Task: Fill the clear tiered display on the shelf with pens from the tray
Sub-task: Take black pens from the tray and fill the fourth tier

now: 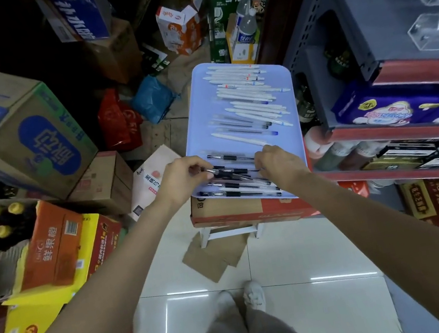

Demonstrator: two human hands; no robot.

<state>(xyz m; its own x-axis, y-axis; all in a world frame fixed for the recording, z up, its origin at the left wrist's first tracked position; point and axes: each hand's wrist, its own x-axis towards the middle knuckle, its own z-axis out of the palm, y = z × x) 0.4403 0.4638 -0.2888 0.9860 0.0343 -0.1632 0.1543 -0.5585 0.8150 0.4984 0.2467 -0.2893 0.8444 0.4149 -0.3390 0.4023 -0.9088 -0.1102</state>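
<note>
Two bare hands work at the near end of a pale lilac plastic tray (285, 97) that sits on a red-and-brown cardboard box (248, 209). The left hand (182, 179) has its fingers curled round the ends of several clear pens with black grips (240, 184) — a loose bunch lying crosswise on the tray. The right hand (279, 165) rests on the other end of that bunch, fingers bent over the pens; how firmly it holds them cannot be told. Further up the tray lie white-barrelled pens (244, 95) in rough rows. The clear tiered acrylic display (436, 28) stands on the grey metal shelf (363, 60) to the right — well apart from both hands. Cardboard cartons (18, 136) crowd the floor at left.
</note>
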